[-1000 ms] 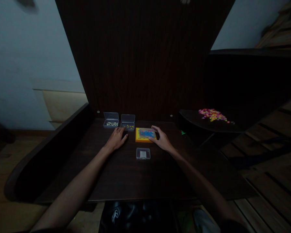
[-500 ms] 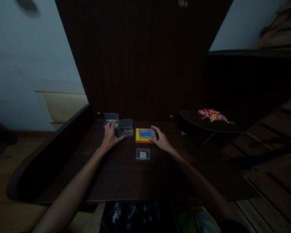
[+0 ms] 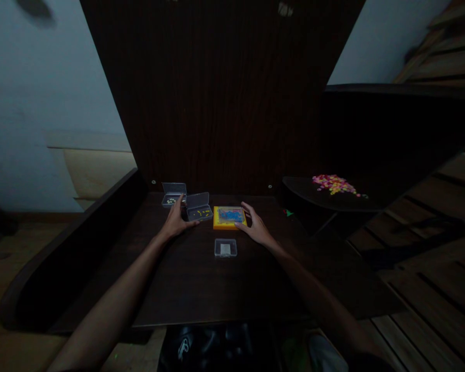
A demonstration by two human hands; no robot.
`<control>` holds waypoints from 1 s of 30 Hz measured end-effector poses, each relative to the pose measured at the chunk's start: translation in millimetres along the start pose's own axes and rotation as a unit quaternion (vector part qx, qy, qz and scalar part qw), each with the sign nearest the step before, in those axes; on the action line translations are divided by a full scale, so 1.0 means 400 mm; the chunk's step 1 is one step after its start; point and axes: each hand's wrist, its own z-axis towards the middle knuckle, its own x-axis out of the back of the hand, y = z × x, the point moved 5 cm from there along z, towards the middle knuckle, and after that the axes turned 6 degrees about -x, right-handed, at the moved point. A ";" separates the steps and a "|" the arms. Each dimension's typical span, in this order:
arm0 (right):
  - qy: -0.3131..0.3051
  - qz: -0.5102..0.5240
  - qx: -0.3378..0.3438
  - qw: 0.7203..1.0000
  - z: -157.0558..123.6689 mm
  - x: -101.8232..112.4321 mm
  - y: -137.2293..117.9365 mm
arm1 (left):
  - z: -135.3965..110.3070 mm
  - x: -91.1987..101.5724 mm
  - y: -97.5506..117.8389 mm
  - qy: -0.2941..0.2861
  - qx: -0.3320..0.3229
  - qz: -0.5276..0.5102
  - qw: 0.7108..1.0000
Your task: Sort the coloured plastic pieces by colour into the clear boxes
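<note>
1. I took the yellow board (image 3: pixel 229 217) as my landmark. It lay flat on the dark bench (image 3: pixel 201 289), towards the far edge, with a blue and multicoloured patch inside its frame.
2. The right hand (image 3: pixel 256 227) rested at the board's right side, spread and flat, holding nothing. Its fingertips (image 3: pixel 243 223) touched the board's right edge and near corner.
3. The left hand (image 3: pixel 175 222) lay left of the board, fingers wide. Its thumb reached along the near side of the box of yellow pieces (image 3: pixel 199 212), and its index finger pointed up that box's left side.
4. The picture was dim, so the hand seemed to cup the box, and I could not tell whether it truly gripped it.
5. That clear box stood just left of the board, nearly touching it, with its lid raised at the back.
6. A box of pale pieces (image 3: pixel 171 199) stood further left of the board and a little beyond it, just past the left hand's fingertips. Its lid was open as well.
7. A small clear box (image 3: pixel 225 248) with something white inside lay just nearer than the board, between the two forearms.
8. Well to the right of the board, a pile of coloured beads (image 3: pixel 333 183) sat on a dark shelf (image 3: pixel 302 194) beside the bench.
</note>
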 end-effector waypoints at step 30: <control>0.055 -0.028 0.139 0.988 -0.076 -0.001 -0.169 | -0.058 0.003 0.278 -0.016 -0.225 -0.127 0.966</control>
